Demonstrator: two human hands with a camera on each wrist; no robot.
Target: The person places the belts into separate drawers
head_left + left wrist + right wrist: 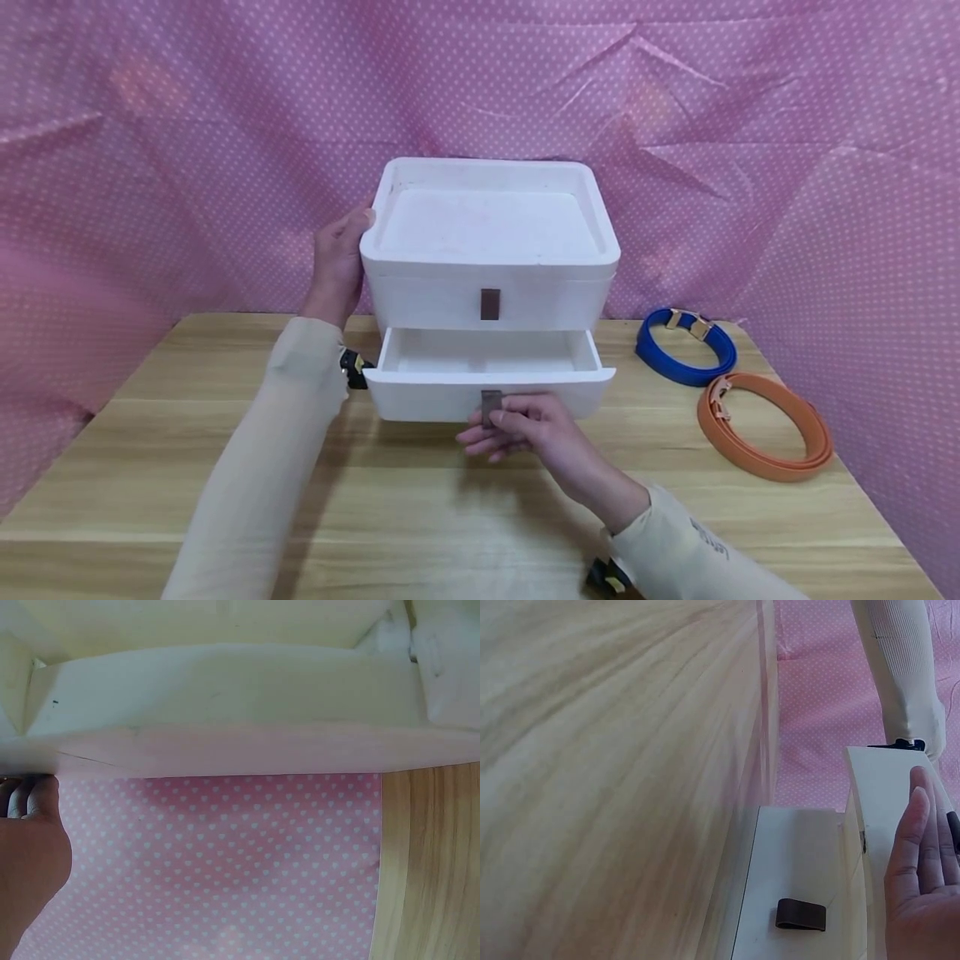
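A white drawer unit [491, 296] stands on the table, with one drawer [431, 402] pulled out toward me. Nothing shows inside the visible part of that drawer. My right hand [536, 425] pinches its brown pull tab [491, 407] between thumb and fingers. On the unit's left side, my left hand [339, 254] grips the upper edge, thumb at the rim. Part of that hand [34, 847] also shows at the left of the left wrist view, fingers curled at the white edge. Under the pulled drawer, the right wrist view shows another brown tab [801, 915] on a closed lower drawer.
A coiled blue belt [678, 367] with a gold buckle lies right of the unit. Nearer me is a coiled orange belt [750, 458]. The unit's top is a shallow tray [491, 258] with a raised rim. A pink dotted cloth [480, 75] hangs behind the wooden table [405, 517].
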